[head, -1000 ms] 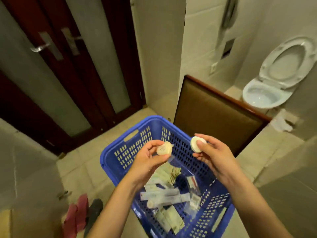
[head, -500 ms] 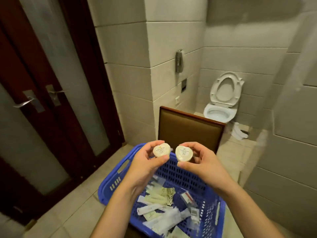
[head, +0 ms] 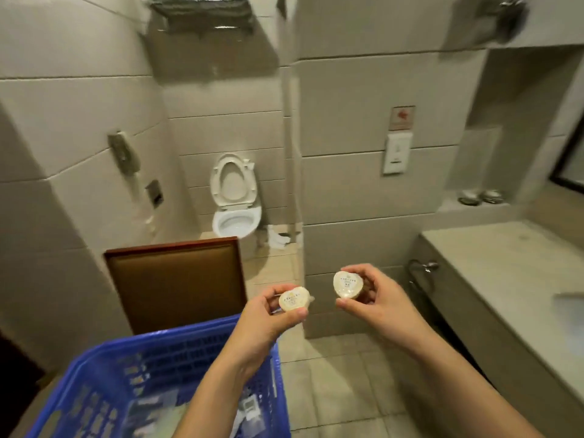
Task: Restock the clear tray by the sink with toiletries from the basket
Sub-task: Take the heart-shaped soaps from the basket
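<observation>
My left hand (head: pixel 265 317) pinches a small cream heart-shaped toiletry pack (head: pixel 294 299) between thumb and fingers. My right hand (head: pixel 376 298) holds a second heart-shaped pack (head: pixel 347 284), its printed lid facing me. Both are raised in front of me, above the floor. The blue plastic basket (head: pixel 94 368) sits at the lower left with several wrapped toiletry packets (head: pixel 148 412) inside. The sink (head: pixel 568 303) shows only as a white edge at the far right. The clear tray is not in view.
A grey stone counter (head: pixel 512 279) runs along the right. A brown chair back (head: pixel 177 279) stands behind the basket. The toilet (head: pixel 235 200) with raised seat is beyond it. Two small dishes (head: pixel 480 197) sit in a wall niche. Tiled floor lies between basket and counter.
The view has swung right from the door toward the counter and sink. Both hands have moved right with their packs and spread apart, off the basket.
</observation>
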